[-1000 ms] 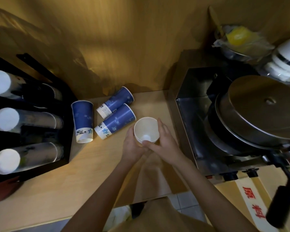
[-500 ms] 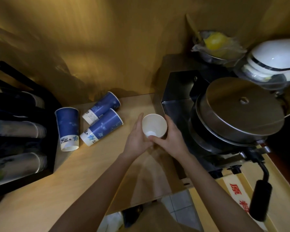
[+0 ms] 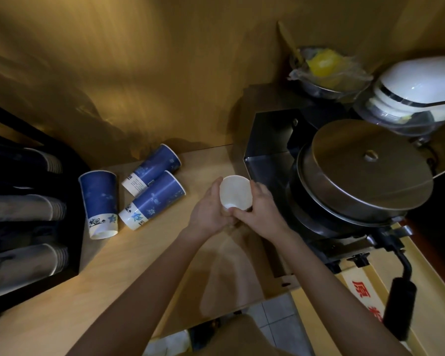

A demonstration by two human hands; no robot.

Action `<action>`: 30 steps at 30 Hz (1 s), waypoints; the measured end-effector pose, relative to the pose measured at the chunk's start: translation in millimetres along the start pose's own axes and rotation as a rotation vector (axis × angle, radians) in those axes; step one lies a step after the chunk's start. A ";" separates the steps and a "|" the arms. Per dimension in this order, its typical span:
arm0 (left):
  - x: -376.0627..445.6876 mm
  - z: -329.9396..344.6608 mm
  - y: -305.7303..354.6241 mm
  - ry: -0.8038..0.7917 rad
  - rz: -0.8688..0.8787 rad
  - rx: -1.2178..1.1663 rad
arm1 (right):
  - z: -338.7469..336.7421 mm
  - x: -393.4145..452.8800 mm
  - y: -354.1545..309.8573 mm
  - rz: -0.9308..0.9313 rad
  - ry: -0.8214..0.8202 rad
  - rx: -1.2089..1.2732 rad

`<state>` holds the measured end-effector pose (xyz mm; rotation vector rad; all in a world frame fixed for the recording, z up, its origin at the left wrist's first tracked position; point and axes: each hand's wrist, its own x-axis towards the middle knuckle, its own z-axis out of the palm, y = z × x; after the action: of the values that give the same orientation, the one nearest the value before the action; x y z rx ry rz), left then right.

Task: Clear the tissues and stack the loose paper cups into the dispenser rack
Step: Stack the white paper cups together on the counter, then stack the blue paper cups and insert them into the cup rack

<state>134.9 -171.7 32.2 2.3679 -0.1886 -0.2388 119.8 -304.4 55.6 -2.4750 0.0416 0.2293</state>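
Held upright over the wooden surface (image 3: 144, 255): a paper cup (image 3: 235, 192), white mouth facing up, cradled between left hand (image 3: 210, 210) and right hand (image 3: 261, 210), each grip wrapped closed around its lower wall. Lying on their sides to the left, well apart from the hands: three blue cups (image 3: 152, 194). Farther left, at the edge: the black dispenser rack (image 3: 31, 222).

Dim, warm light from above, deep shadow at left, wide-angle bending and soft blur toward the edges.
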 end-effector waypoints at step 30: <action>1.7 -139.6 -167.8 0.195 -0.433 0.470 | 107.5 124.1 -124.1 -0.456 -0.262 -0.495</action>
<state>179.3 41.4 15.0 2.8613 0.4095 -0.1770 236.0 -137.3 25.3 -2.8232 -0.7645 0.3982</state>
